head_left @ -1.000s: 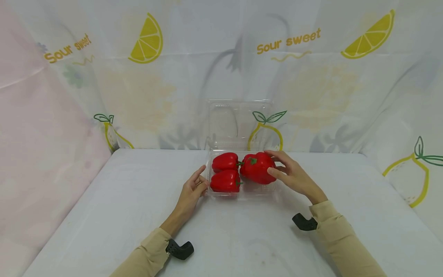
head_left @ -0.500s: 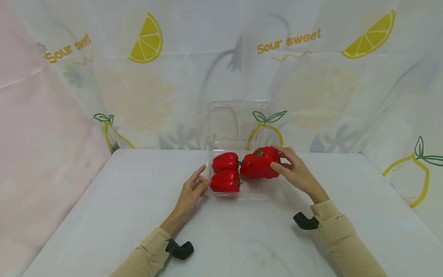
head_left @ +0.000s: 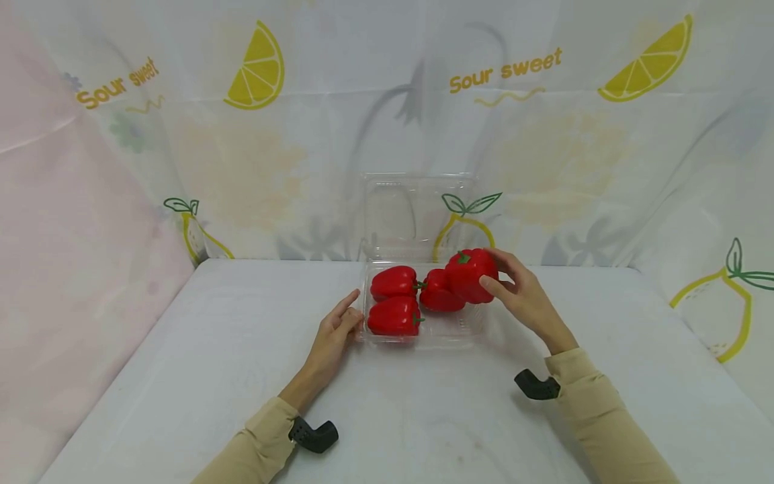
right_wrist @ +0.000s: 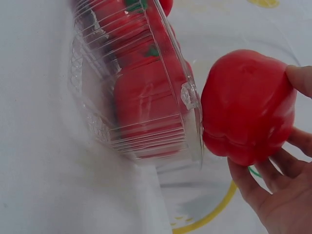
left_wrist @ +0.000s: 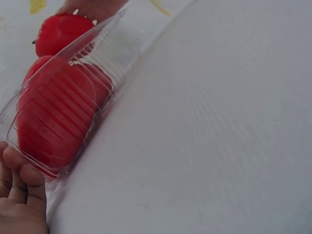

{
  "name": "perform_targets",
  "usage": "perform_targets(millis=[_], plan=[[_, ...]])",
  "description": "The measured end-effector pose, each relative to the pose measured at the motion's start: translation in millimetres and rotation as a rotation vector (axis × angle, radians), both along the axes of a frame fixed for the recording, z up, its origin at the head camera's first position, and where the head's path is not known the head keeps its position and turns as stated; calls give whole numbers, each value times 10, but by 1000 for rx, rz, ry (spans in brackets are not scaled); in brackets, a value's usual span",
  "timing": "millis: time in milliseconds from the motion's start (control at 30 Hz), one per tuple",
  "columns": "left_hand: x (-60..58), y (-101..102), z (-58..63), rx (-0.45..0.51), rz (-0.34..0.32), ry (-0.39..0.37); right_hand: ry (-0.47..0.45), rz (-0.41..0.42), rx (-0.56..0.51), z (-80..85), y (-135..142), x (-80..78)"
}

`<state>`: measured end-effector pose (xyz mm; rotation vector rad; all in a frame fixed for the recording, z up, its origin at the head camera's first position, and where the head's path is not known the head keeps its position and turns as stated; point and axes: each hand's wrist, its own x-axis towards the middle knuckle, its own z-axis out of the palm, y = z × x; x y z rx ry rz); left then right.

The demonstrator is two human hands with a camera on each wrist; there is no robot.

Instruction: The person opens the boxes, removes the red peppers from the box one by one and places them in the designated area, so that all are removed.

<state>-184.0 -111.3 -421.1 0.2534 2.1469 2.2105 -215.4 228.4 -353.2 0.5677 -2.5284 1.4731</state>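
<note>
R hand [head_left: 525,296] pinches 1 pepper [head_left: 473,277] over box [head_left: 447,335]'s R rim; L hand [head_left: 329,341], fingers relaxed, touches box's L side. Poss. risk: smooth skin slips, pepper drops on other peppers [head_left: 393,317] in box.

rightmost boxed pepper [head_left: 438,300] partly hidden behind held pepper [head_left: 473,275] in head view, hands [right_wrist: 287,190] cropped by wrist views' edges

head: high, forward-down, farther | 2 wrist: close, facing clear box [head_left: 446,328], opposite sides | all 3 share box
</note>
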Motion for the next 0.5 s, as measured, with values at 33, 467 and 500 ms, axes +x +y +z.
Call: perform_targets(millis=[33,467,500], plan=[[-2,0,-1,2,-4,-4,4,-2,-2,0,3,-3],[-16,1,-14,53,-23,-14,-3,-55,-31,4,39,-23],[-17,2,-14,57,-24,-14,-2,-66,-34,6,47,-23]])
